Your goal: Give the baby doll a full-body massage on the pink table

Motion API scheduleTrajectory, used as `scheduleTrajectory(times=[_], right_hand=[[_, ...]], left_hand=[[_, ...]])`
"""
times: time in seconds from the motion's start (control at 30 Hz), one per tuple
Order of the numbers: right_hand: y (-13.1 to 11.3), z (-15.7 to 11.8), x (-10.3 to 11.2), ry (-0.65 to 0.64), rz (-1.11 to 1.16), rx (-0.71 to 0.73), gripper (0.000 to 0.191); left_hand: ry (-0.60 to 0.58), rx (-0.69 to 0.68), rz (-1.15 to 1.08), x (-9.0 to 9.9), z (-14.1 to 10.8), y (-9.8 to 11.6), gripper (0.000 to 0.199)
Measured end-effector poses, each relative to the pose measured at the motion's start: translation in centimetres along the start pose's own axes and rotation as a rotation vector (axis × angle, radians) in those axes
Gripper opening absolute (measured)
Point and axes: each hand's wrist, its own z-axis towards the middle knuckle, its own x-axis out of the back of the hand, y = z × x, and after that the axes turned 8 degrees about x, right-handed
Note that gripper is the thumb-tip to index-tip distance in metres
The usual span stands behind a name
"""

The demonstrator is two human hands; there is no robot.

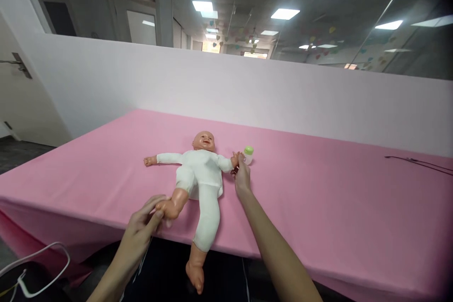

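A baby doll (205, 170) in a white cloth body lies on its back, head away from me, arms spread. My left hand (143, 222) is closed on the doll's bent foot, fingers behind it and thumb in front. The doll's other leg hangs over the table's near edge. My right hand (242, 177) is closed at the doll's outstretched hand (234, 159); its fingertips are partly hidden. A small dark thing shows beneath these fingers, too small to name. Just behind my right hand stands a small baby bottle (248, 155) with a green cap, apart from or touching it, I cannot tell.
A pink cloth (318, 198) covers the table. A thin black cord (417, 161) lies at the right. A low white wall (247, 89) with glass above borders the far side. White cable (46, 247) loops at lower left, and a door (24, 85) stands beyond.
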Motion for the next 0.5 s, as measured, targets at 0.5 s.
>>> scheduleTrajectory(times=[0.5], right_hand=[[0.3, 0.1, 0.2, -0.059, -0.004, -0.007, 0.062]], left_hand=[[-0.092, -0.054, 0.0, -3.9, 3.7, 2.1, 0.06]])
